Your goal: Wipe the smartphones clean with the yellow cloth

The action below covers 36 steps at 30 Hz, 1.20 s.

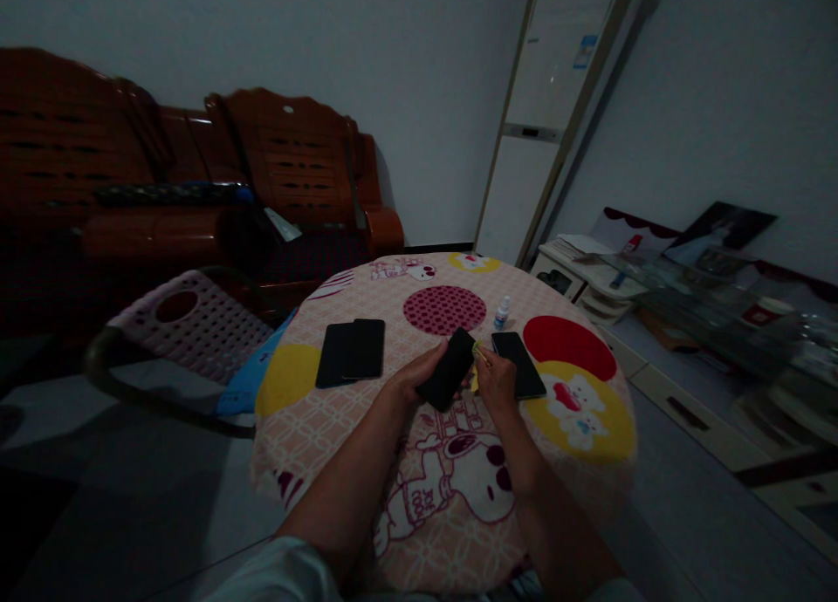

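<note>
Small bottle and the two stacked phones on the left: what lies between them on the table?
In the head view, only bare tablecloth: its dark red dotted circle sits between the small bottle and the stacked phones.

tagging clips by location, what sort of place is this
Most likely a home living room: a carved wooden sofa along the wall, a tall standing air conditioner in the corner, and a round table under a cartoon-print cloth.

Nothing's really reading clearly here: the tablecloth is showing some tiny lettering on its cartoon dog print, and the air conditioner sticker is just blurring out.
</note>
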Each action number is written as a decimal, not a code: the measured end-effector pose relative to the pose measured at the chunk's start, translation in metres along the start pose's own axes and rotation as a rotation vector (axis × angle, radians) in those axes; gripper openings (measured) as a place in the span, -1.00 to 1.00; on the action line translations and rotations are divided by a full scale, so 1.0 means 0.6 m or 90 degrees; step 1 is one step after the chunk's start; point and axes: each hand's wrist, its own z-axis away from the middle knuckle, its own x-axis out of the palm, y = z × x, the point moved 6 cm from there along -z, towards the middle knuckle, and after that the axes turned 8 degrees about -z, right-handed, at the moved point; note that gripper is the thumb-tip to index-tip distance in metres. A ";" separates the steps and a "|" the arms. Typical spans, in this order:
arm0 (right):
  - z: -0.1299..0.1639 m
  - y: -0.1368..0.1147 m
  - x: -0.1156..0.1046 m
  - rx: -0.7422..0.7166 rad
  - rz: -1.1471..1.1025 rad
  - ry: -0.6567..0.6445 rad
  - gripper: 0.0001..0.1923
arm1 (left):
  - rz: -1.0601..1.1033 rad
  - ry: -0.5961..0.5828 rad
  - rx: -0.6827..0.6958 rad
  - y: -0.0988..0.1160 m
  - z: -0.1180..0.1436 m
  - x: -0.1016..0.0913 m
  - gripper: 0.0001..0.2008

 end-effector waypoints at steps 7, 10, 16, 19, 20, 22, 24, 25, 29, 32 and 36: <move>0.000 -0.006 0.000 -0.044 -0.099 0.028 -0.65 | -0.109 0.057 0.007 -0.013 -0.008 -0.012 -0.44; 0.001 -0.011 -0.003 -0.058 -0.136 0.053 -0.66 | -0.130 0.057 0.005 -0.012 -0.007 -0.009 -0.46; 0.002 -0.016 -0.004 -0.057 -0.194 0.052 -0.66 | -0.159 0.037 0.004 -0.007 -0.001 -0.004 -0.46; 0.003 -0.015 -0.002 -0.059 -0.205 0.042 -0.66 | -0.163 0.039 -0.005 -0.011 -0.001 -0.006 -0.44; 0.003 -0.016 0.000 -0.063 -0.207 0.033 -0.67 | -0.163 0.044 -0.007 -0.012 -0.002 -0.007 -0.43; 0.005 -0.021 0.005 -0.071 -0.209 0.009 -0.68 | -0.153 0.076 0.001 -0.012 -0.005 -0.010 -0.45; 0.009 -0.031 0.012 -0.088 -0.212 -0.027 -0.69 | -0.127 0.122 0.013 -0.010 -0.007 -0.014 -0.48; 0.012 -0.038 0.016 -0.097 -0.216 -0.049 -0.69 | -0.109 0.147 0.016 -0.010 -0.007 -0.017 -0.50; 0.027 -0.066 0.036 -0.138 -0.226 -0.139 -0.70 | -0.037 0.223 -0.016 -0.014 -0.005 -0.029 -0.47; 0.039 -0.080 0.051 -0.161 -0.203 -0.192 -0.72 | 0.000 0.235 -0.070 -0.017 -0.003 -0.037 -0.38; 0.046 -0.089 0.061 -0.187 -0.151 -0.228 -0.73 | 0.042 0.203 -0.050 -0.006 -0.004 -0.036 -0.35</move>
